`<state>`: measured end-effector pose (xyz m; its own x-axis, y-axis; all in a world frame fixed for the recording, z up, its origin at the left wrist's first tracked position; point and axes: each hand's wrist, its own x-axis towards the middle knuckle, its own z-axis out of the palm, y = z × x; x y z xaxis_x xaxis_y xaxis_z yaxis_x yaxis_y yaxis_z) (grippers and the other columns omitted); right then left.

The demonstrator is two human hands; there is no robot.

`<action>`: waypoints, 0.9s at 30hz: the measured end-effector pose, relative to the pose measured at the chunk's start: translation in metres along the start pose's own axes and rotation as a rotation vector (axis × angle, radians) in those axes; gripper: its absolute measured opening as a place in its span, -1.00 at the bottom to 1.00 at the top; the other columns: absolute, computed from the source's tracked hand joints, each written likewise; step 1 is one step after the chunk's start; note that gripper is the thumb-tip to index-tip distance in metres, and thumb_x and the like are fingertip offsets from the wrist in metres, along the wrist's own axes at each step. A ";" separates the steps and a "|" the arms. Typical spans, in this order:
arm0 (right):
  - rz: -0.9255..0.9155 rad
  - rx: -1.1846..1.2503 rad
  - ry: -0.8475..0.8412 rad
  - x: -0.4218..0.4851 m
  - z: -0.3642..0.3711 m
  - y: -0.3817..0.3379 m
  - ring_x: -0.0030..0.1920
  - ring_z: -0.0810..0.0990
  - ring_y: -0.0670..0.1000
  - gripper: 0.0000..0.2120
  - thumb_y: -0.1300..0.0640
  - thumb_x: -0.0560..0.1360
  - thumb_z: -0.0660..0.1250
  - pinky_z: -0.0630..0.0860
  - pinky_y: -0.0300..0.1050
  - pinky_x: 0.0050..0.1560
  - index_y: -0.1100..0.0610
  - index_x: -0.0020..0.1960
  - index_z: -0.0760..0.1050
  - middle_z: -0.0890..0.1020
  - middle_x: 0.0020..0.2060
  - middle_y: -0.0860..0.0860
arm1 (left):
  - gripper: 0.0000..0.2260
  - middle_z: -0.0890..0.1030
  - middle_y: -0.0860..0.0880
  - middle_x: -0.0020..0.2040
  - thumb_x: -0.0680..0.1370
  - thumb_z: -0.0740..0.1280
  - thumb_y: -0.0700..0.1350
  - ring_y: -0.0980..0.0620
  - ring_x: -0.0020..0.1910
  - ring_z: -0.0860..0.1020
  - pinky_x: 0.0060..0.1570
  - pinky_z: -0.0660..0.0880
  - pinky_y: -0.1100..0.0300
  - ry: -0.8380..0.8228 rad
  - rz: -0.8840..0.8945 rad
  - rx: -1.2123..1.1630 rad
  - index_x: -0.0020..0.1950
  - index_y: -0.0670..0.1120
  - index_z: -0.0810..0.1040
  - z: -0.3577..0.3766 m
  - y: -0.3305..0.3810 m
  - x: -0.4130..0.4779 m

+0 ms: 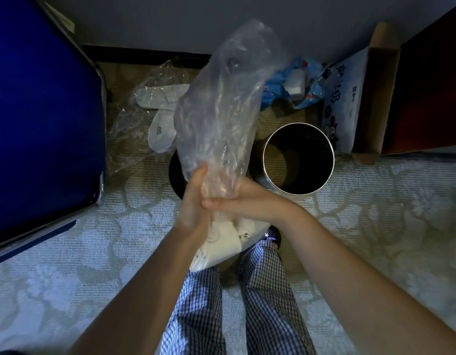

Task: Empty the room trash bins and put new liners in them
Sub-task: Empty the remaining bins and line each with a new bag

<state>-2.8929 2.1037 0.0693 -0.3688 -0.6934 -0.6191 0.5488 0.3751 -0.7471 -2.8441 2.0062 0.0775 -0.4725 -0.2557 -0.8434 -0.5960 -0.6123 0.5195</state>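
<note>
Bag work, mid-air, over the carpet (93, 252) in front of the two bins. I see the clear bag (216, 111) held at its waist by both hands. The left hand (193, 203) is wrapped round the film with the thumb up. The right hand (243, 201) comes across from the other side and clamps the same neck, its fingers meeting the left palm.

- Below the grip: the bag's weighted end hangs in front of the checked trousers, holding white rubbish (221, 247). It looks like paper or cups, but I can't tell which.
- Above the grip: loose film, puffed out, nothing in it.
- My reading: the neck is squeezed to trap the rubbish low and gather the slack for a twist or a knot.

Containers:
- Steel-rimmed bin (314, 155), upright just right of the bag, no liner, dark inside, and no contents that I can see.
- Dark bin (176, 175), mostly hidden behind the bag, so I can't judge its inside.
- Cardboard box (383, 85), far right, with a printed pack leaning in it.

Floor beyond: white slippers (160, 134) under loose clear film, and a crumpled blue wrapper (278, 88).

Judgement: emptying nearly done, fresh liners not yet in.
</note>
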 end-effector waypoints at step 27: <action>0.331 -0.300 0.261 0.008 -0.007 0.003 0.27 0.45 0.18 -0.69 0.20 0.64 0.08 0.36 -0.12 0.22 0.31 0.30 0.41 0.49 0.26 0.23 | -0.72 0.57 -0.15 0.09 0.55 0.21 -0.06 0.02 0.13 0.44 0.23 0.33 0.18 -0.358 1.370 1.164 0.09 -0.23 0.56 -0.016 0.021 0.003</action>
<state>-2.8997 2.1031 0.0606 -0.4080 -0.3452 -0.8452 0.4427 0.7349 -0.5138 -2.8476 1.9807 0.0832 -0.9650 0.1786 0.1920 0.2621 0.6749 0.6897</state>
